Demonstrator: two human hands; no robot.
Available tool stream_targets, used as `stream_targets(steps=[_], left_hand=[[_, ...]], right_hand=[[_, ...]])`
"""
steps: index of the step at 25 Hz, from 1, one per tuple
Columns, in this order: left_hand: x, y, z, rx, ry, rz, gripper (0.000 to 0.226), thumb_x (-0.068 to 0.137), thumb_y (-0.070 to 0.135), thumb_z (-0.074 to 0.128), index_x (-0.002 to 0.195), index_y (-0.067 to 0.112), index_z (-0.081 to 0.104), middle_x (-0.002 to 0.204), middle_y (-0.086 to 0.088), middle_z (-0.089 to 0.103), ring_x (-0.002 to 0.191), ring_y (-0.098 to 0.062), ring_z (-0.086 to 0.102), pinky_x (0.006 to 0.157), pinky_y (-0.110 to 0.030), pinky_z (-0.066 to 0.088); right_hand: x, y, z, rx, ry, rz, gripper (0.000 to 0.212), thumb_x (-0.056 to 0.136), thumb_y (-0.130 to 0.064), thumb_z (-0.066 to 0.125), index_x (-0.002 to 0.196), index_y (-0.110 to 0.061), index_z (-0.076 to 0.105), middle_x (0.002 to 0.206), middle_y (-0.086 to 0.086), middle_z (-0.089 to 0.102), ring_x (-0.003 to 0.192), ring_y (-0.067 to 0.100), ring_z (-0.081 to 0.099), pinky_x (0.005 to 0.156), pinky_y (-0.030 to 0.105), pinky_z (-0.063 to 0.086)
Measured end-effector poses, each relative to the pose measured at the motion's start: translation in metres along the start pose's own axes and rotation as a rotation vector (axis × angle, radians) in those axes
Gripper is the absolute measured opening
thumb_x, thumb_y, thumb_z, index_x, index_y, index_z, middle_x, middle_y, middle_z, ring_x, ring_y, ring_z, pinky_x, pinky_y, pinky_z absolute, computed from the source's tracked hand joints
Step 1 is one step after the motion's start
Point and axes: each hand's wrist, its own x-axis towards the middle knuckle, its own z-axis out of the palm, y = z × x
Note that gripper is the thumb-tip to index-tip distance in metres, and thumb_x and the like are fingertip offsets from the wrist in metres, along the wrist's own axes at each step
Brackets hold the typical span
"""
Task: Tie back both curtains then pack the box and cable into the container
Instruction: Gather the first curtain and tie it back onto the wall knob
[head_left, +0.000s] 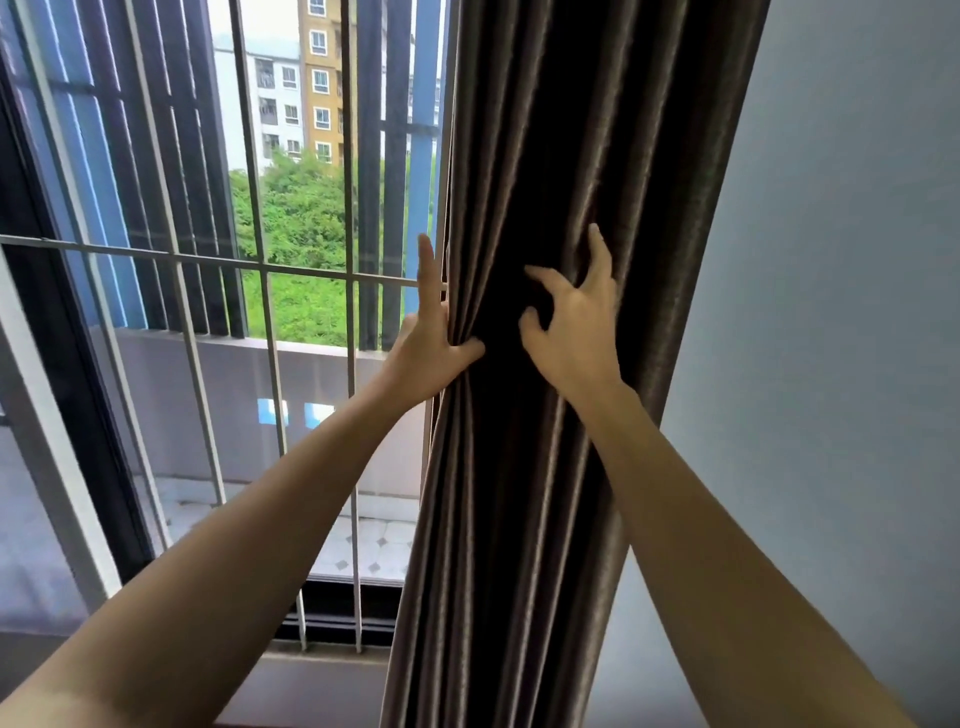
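A dark brown pleated curtain (545, 493) hangs gathered in a thick bunch between the window and the right wall. My left hand (428, 348) is at the curtain's left edge, with straight fingers behind the fabric and the thumb pressed on its front. My right hand (574, 322) lies on the front of the bunch with spread, bent fingers digging into the folds. No tie-back, box, cable or container is in view.
Pale metal window bars (218, 262) cross the glass on the left, with a balcony, trees and apartment blocks beyond. A plain grey-blue wall (831, 338) fills the right side. The window sill (322, 660) runs below the bars.
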Motion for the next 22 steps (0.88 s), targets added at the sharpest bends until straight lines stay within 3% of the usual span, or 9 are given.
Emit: stream_targets(steps=[2,4,6,11,15,18,21,22], left_hand=[[0.008,0.002,-0.001,-0.06,-0.091,-0.169,0.081,0.079,0.012,0.062,0.146,0.023,0.018,0.099,-0.002,0.066,0.088,-0.019,0.066,0.07,-0.019,0.052],[0.016,0.007,-0.002,0.073,-0.221,-0.186,0.046,0.082,0.009,0.055,0.126,0.013,0.044,0.093,-0.002,0.062,0.089,-0.023,0.062,0.061,-0.016,0.045],[0.023,0.011,-0.002,0.209,-0.294,-0.154,0.04,0.085,0.008,0.05,0.124,0.008,0.045,0.097,-0.009,0.059,0.087,-0.026,0.058,0.059,-0.019,0.04],[0.035,0.011,0.003,0.348,-0.384,-0.145,0.042,0.09,0.008,0.044,0.13,0.0,0.035,0.095,-0.018,0.056,0.073,-0.021,0.05,0.053,-0.019,0.035],[0.04,0.017,0.007,0.287,-0.481,-0.176,0.05,0.091,0.006,0.038,0.139,0.01,0.025,0.081,-0.001,0.049,0.062,-0.011,0.047,0.052,-0.021,0.037],[0.039,0.021,0.007,0.217,-0.508,-0.202,0.049,0.092,0.005,0.036,0.139,0.009,0.025,0.089,-0.007,0.051,0.061,-0.012,0.048,0.052,-0.023,0.04],[0.038,0.023,0.008,0.235,-0.498,-0.194,0.044,0.09,0.01,0.042,0.134,0.01,0.034,0.104,-0.025,0.056,0.078,-0.029,0.057,0.069,-0.036,0.05],[0.038,0.023,0.01,0.249,-0.481,-0.177,0.042,0.088,0.019,0.047,0.128,0.015,0.039,0.108,-0.022,0.058,0.085,-0.027,0.057,0.075,-0.036,0.049]], right_hand=[[-0.004,0.009,0.015,-0.018,-0.108,0.038,0.051,0.085,-0.004,0.06,0.134,-0.014,0.05,0.157,0.016,0.005,0.14,0.031,0.027,0.114,0.031,0.027],[-0.021,0.021,0.033,-0.024,-0.227,0.05,0.055,0.084,0.002,0.057,0.136,-0.011,0.048,0.153,0.016,0.022,0.135,0.032,0.036,0.113,0.026,0.024],[-0.047,0.032,0.048,0.004,-0.372,0.059,0.059,0.083,0.005,0.051,0.14,-0.009,0.043,0.148,0.015,0.035,0.133,0.032,0.038,0.111,0.023,0.022],[-0.092,0.039,0.064,0.018,-0.492,0.058,0.057,0.09,-0.001,0.043,0.145,-0.007,0.03,0.151,0.012,0.029,0.134,0.03,0.034,0.112,0.027,0.025],[-0.099,0.038,0.074,0.009,-0.554,0.025,0.056,0.092,-0.006,0.041,0.146,-0.007,0.028,0.154,0.008,0.022,0.135,0.027,0.032,0.113,0.032,0.031],[-0.099,0.04,0.079,-0.017,-0.592,0.009,0.052,0.092,-0.005,0.04,0.144,-0.006,0.032,0.154,0.007,0.021,0.135,0.026,0.032,0.112,0.034,0.033],[-0.099,0.032,0.083,-0.05,-0.606,-0.011,0.046,0.091,-0.003,0.04,0.137,-0.003,0.041,0.153,0.009,0.023,0.127,0.027,0.038,0.108,0.032,0.036],[-0.1,0.027,0.084,-0.059,-0.608,-0.015,0.043,0.09,-0.004,0.041,0.133,-0.002,0.045,0.152,0.01,0.026,0.124,0.028,0.04,0.106,0.032,0.038]])
